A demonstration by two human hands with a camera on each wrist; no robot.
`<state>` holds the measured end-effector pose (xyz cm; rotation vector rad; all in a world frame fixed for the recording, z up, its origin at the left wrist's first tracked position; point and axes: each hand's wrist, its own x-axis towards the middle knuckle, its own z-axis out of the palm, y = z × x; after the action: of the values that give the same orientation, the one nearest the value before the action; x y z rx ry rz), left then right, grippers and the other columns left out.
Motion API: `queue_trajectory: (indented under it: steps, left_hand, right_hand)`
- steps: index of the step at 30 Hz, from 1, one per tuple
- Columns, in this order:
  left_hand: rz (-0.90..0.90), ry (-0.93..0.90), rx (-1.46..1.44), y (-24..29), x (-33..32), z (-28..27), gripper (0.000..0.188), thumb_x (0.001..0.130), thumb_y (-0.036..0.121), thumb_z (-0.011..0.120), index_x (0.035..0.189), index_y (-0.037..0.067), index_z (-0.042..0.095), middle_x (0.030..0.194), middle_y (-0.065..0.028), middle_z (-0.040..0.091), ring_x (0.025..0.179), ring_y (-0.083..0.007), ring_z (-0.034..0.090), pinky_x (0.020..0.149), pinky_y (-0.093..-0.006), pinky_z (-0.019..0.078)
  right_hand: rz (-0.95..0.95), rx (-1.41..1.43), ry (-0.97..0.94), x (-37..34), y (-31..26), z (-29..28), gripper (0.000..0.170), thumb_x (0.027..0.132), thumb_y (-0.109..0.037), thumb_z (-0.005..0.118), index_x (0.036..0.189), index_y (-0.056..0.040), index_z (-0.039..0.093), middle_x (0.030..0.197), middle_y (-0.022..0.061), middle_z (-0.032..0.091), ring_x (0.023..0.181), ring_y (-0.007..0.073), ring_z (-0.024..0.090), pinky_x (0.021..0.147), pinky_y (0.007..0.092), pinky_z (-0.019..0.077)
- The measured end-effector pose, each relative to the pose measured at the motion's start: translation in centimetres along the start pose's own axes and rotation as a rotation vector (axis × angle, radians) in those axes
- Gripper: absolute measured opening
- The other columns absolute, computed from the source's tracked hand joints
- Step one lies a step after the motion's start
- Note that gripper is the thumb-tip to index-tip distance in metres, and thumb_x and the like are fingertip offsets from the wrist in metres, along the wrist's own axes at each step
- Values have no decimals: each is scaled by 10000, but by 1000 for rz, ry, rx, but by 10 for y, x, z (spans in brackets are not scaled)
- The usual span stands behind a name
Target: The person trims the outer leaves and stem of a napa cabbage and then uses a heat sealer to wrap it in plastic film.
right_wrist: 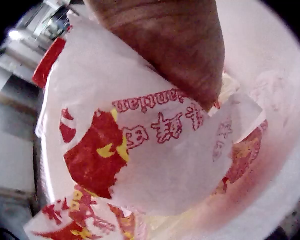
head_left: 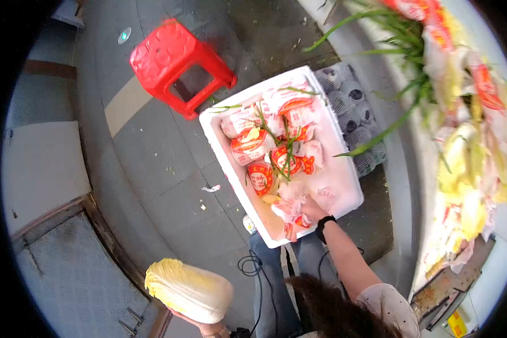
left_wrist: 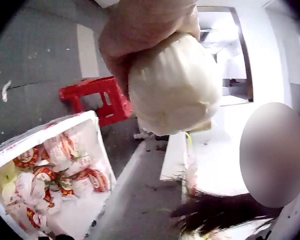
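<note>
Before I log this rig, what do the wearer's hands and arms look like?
Left hand and right hand show no gloves. The right wrist wears a black band; that forearm is uncovered up to a short, pale sleeve with small dark dots. A black item by the left wrist is cropped, unidentifiable. Left sleeve isn't visible.

Looks like a produce-handling area, shop or kitchen unclear: oblong pale-yellow cabbage (head_left: 192, 289), rectangular white foam box (head_left: 342, 173) of red-and-white paper-wrapped bundles (head_left: 250, 145), long green stalks (head_left: 412, 46), scrap-littered grey tile floor (head_left: 166, 160).
</note>
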<state>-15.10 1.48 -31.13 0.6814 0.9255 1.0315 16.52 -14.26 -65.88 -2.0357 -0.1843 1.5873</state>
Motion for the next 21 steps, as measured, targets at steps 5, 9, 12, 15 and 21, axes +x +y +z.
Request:
queue_trajectory:
  steps: [5,9,12,15,21]
  left_hand:
    - [45,62,-146,65,-6,90,676,871,593,298,1398,172,246,1432,-51,279,1293,-265,305,1065,-437,280]
    - [60,444,-249,128,-7,174,689,870,612,268,1400,172,239,1427,-57,286,1276,-273,331,1059,-444,287]
    - [141,172,-271,157,-16,173,657,883,576,275,1390,159,264,1409,-58,320,1263,-261,358,1048,-420,315]
    - [221,18,-233,175,-37,166,640,891,554,299,1397,166,247,1420,-40,307,1276,-251,342,1062,-438,291]
    - [260,-131,-318,203,-65,166,649,885,558,317,1387,149,278,1413,-52,320,1276,-259,343,1061,-437,284]
  right_hand:
    - [288,-116,-192,-68,12,-69,513,643,-160,642,1083,69,510,864,143,593,666,234,584,526,398,445]
    - [146,409,-93,-128,-19,-91,430,680,-183,654,1031,40,546,873,121,614,694,217,613,585,372,500]
    - [-6,878,-207,-232,-110,-112,313,791,-220,594,1013,0,573,881,103,626,787,207,636,712,330,543]
    - [-136,1062,-84,-277,-141,-135,257,767,-175,610,966,-14,580,855,117,627,693,223,630,605,368,546]
    - [-846,740,-46,-413,-247,-200,301,820,-154,559,1075,6,549,1016,101,597,956,186,568,840,310,458]
